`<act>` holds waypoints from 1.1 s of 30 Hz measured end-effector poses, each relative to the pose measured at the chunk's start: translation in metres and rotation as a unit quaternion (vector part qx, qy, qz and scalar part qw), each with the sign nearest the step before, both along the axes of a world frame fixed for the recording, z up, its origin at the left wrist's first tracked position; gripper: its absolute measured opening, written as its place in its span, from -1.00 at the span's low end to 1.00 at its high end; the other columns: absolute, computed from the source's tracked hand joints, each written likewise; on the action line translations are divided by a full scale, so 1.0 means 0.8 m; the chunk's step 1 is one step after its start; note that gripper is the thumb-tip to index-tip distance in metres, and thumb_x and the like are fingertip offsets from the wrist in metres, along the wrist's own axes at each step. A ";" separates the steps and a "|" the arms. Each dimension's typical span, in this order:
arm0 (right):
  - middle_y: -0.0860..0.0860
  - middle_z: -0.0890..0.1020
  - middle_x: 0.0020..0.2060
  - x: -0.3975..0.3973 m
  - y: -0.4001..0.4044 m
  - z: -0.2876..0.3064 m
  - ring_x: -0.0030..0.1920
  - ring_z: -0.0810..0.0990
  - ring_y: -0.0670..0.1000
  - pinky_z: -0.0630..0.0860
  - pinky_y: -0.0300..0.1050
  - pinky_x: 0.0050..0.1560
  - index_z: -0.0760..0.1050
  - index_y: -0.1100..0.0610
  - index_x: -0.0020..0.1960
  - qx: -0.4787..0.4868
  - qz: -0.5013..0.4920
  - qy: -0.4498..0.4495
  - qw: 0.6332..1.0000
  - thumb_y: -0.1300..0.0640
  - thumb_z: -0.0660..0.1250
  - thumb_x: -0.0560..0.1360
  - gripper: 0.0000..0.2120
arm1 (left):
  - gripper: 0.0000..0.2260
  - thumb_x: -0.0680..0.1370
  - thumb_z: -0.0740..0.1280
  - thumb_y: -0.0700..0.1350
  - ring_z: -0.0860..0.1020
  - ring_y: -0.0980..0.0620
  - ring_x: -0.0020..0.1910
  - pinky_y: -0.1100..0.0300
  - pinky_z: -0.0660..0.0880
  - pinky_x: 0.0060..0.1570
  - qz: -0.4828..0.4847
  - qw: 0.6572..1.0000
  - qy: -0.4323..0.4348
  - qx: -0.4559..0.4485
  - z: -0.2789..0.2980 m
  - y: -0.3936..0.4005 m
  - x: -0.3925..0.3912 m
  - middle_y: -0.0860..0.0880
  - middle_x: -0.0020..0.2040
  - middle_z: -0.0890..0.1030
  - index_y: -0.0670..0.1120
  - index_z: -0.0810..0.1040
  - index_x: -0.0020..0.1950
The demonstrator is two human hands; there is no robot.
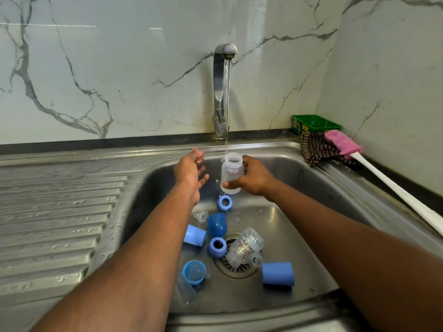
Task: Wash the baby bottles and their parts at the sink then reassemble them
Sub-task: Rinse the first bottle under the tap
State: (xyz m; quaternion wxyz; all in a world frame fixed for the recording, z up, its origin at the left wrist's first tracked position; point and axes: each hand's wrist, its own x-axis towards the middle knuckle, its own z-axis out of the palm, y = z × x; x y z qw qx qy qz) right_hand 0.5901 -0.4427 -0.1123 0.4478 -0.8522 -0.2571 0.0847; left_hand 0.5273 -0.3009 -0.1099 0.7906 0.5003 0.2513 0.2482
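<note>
My right hand (255,179) grips a clear baby bottle (231,172) upright under the running tap (224,92); the thin stream of water falls onto its open rim. My left hand (190,171) hovers just left of the bottle, wet, fingers loosely spread, holding nothing. Down in the sink (299,236) lie the other parts: two blue rings (224,202) (217,246), a dark blue cap (217,224), pale blue caps (194,235) (277,273), a clear teat (201,216), a second clear bottle (245,246) over the drain, and a third bottle with a blue ring (193,274).
A ribbed steel drainboard (52,224) lies left of the basin. At the back right corner sit a green tub (315,124), a brown checked cloth (316,149) and a pink bottle brush with a long white handle (393,185). Marble walls stand behind and to the right.
</note>
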 end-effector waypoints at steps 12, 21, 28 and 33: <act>0.07 0.68 0.01 0.002 0.005 0.016 -0.09 0.66 0.02 0.60 -0.15 -0.21 0.59 0.18 0.18 0.009 -0.005 0.069 0.998 0.19 0.63 0.29 -0.51 | -0.67 0.65 0.21 0.10 0.57 -0.04 -0.05 0.11 0.50 -0.10 0.011 0.991 0.097 0.095 -0.006 -0.001 0.006 -0.08 0.05 0.66 -0.12 0.63 0.06; 0.13 0.64 -0.09 -0.006 0.002 0.033 -0.13 0.63 0.10 0.63 -0.02 -0.09 0.57 0.18 0.04 -0.064 -0.044 0.081 0.994 0.07 0.56 0.34 -0.65 | -0.61 0.66 0.16 0.15 0.56 -0.07 -0.05 0.06 0.49 -0.07 -0.071 0.972 0.155 0.165 -0.011 -0.005 0.005 -0.10 0.02 0.67 -0.12 0.60 0.13; 0.08 0.58 0.22 -0.023 -0.031 0.063 0.20 0.57 0.14 0.42 -0.03 -0.07 0.46 0.14 0.33 -0.500 -0.122 -0.142 0.845 0.07 0.57 0.37 -0.42 | -0.82 0.64 0.28 -0.04 0.43 -0.03 -0.25 0.13 0.38 -0.27 -0.143 0.937 0.188 0.258 -0.020 -0.006 0.004 -0.11 -0.16 0.50 -0.09 0.54 -0.09; 0.09 0.49 0.23 -0.030 0.003 0.073 0.26 0.48 0.13 0.29 0.09 0.29 0.47 0.04 0.28 -0.409 -0.148 -0.404 0.805 0.21 0.40 0.46 -0.60 | -0.88 0.61 0.31 -0.13 0.45 -0.04 -0.25 0.16 0.38 -0.26 -0.128 0.940 0.179 0.260 -0.020 0.001 0.004 -0.10 -0.19 0.53 -0.08 0.56 -0.12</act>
